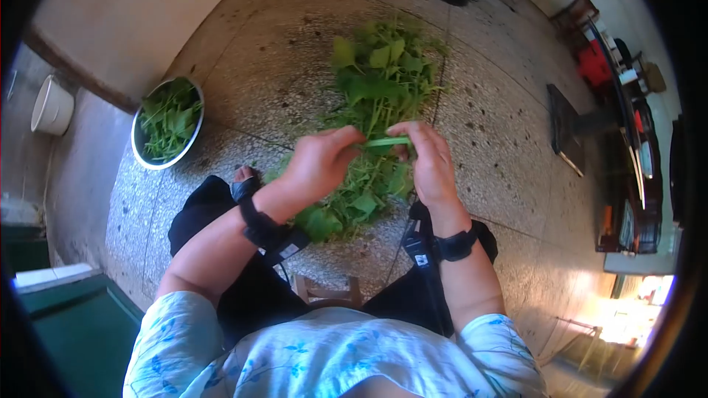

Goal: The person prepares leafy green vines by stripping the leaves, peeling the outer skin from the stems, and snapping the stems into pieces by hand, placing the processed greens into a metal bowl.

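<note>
Left hand [323, 162] and right hand [433, 162] both pinched closed on one green stem [385, 142], taut between them over the leafy pile [377, 88]; light fingertip pressure should avoid crushing it.

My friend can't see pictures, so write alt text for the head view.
A person's left hand and right hand hold a green stem above leafy greens heaped on a speckled floor; a bowl of more greens stands at left.

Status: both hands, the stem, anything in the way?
Left hand, right hand: both holding green stem. Stem spans the gap between them, over leafy greens on floor. Nothing visibly in the way; bowl off to the left.
</note>
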The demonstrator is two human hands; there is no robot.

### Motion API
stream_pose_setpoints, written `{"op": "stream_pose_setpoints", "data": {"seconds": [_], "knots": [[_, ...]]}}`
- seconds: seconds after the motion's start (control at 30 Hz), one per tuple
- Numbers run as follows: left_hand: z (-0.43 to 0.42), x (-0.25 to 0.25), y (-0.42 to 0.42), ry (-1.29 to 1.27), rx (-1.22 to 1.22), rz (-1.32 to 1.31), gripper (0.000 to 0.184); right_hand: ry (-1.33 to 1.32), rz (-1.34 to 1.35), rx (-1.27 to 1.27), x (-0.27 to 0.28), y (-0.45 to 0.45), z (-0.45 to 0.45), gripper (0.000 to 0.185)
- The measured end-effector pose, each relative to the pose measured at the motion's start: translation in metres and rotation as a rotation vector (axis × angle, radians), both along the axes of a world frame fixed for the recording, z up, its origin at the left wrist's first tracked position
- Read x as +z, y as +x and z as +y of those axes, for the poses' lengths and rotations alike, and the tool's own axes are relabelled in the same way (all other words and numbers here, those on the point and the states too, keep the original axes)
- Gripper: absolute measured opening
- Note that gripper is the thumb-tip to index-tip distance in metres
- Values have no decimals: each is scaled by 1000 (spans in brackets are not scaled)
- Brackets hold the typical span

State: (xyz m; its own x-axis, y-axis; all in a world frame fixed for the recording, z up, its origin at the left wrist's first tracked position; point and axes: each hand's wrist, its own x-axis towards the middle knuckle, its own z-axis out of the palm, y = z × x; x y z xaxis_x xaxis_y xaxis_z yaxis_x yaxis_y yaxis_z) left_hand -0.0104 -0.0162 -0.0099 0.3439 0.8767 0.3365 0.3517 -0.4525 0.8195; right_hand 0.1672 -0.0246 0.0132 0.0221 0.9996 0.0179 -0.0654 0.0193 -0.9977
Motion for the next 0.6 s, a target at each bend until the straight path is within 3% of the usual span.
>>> {"op": "stream_pose_setpoints", "data": {"seconds": [0.13, 0.2, 0.3, 0.47, 0.6], "knots": [[10, 3, -6, 106, 11, 116, 14, -279, 53, 201, 14, 20, -6, 28], [13, 5, -6, 254, 51, 260, 14, -251, 69, 252, 17, 26, -7, 25], [16, 5, -4, 363, 54, 247, 16, -232, 2, 317, 18, 31, -9, 22], [19, 10, -5, 591, 66, 261, 20, -489, 404, 362, 17, 30, -12, 14], [14, 15, -4, 603, 57, 335, 16, -468, 422, 317, 8, 25, -13, 8]]}}
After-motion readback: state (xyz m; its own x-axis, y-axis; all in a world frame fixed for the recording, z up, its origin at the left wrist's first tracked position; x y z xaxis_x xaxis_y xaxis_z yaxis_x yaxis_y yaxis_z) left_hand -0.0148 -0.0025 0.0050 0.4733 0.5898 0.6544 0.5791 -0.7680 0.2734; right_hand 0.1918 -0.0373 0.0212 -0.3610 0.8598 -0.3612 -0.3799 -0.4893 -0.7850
